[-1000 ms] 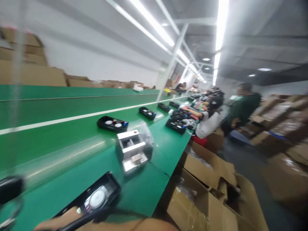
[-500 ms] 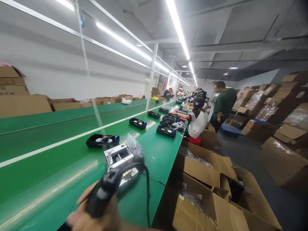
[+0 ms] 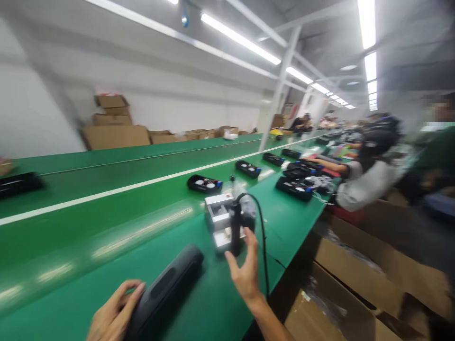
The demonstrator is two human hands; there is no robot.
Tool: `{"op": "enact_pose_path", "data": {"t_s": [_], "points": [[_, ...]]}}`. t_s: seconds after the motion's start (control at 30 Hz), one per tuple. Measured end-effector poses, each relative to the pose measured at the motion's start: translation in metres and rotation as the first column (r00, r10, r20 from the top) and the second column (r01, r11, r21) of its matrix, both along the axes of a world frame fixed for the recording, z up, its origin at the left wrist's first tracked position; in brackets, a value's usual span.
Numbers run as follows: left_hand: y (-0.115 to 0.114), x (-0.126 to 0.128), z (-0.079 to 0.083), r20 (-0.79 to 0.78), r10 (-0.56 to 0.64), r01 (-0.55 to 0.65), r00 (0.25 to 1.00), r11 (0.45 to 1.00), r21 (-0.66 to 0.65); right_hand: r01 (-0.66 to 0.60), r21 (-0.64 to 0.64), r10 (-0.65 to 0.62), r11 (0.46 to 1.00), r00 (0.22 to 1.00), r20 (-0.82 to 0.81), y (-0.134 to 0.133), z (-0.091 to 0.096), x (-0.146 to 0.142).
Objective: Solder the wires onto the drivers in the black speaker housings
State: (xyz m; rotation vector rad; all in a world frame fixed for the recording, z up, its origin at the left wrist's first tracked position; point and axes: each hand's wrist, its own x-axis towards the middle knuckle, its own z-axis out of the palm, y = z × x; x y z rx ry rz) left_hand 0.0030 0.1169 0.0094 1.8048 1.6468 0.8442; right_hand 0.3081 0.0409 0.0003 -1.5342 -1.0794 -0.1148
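Observation:
A long dark casing with rounded ends [image 3: 167, 289] lies slantwise on the green bench at the lower middle. My left hand [image 3: 115, 308] has its fingers curled against the left side of this casing. My right hand [image 3: 245, 272] is open, with thumb and fingers apart, just in front of a black electric screwdriver [image 3: 235, 229]. That screwdriver stands upright against a silver and white screw feeder box [image 3: 217, 215], and its black cable [image 3: 263, 237] loops down to the right. Behind it is a clear plastic bag [image 3: 248, 208], blurred.
Black open housings [image 3: 204, 183] are spaced along the green conveyor [image 3: 117, 208]. More housings and white cables [image 3: 320, 183] lie near a seated co-worker [image 3: 366, 184]. Open cardboard boxes [image 3: 348, 265] stand below the bench's right edge. A white post [image 3: 280, 90] rises beyond the conveyor.
The electric screwdriver was in a hand low in view; now it stands by the feeder box, released. My left hand and the dark casing have come into sight. The view has turned left.

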Motion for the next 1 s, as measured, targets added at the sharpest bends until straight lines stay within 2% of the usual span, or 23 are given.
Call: {"op": "enact_pose_path", "data": {"t_s": [0.07,0.17,0.27,0.53,0.67,0.73,0.8,0.9,1.0], "points": [[-0.007,-0.001,0.001,0.121,-0.073,0.091,0.99,0.985,-0.146,0.044,0.037,-0.048,0.998,0.992,0.113,-0.007,-0.013,-0.009],[-0.018,0.003,0.003,0.202,-0.072,0.104,0.977,0.982,-0.156,-0.006,0.075,-0.011,0.997,0.976,0.217,-0.014,-0.026,-0.02],[-0.026,0.008,0.004,0.221,-0.071,0.107,0.973,0.982,-0.155,-0.111,0.024,0.102,0.994,0.967,0.235,-0.017,-0.034,-0.028],[-0.028,0.007,0.002,0.29,-0.075,0.134,0.954,0.973,-0.187,-0.284,-0.164,0.306,0.945,0.943,0.133,-0.021,-0.058,-0.033],[-0.017,0.004,-0.005,0.425,0.037,0.124,0.904,0.93,-0.345,-0.401,-0.223,0.408,0.888,0.913,-0.016,-0.022,-0.066,-0.034],[-0.002,-0.003,-0.006,0.461,0.083,0.138,0.883,0.895,-0.424,-0.436,-0.232,0.433,0.87,0.899,-0.068,-0.022,-0.067,-0.035],[0.024,-0.014,-0.001,0.455,0.089,0.139,0.886,0.885,-0.444,-0.447,-0.241,0.436,0.862,0.895,-0.099,-0.02,-0.067,-0.035],[0.08,-0.032,0.017,0.423,0.102,0.09,0.9,0.907,-0.412,-0.451,-0.252,0.434,0.856,0.892,-0.125,-0.018,-0.066,-0.037],[0.143,-0.04,0.04,0.36,0.127,-0.012,0.924,0.952,-0.307,-0.465,-0.248,0.446,0.85,0.886,-0.131,-0.015,-0.068,-0.04]]}}
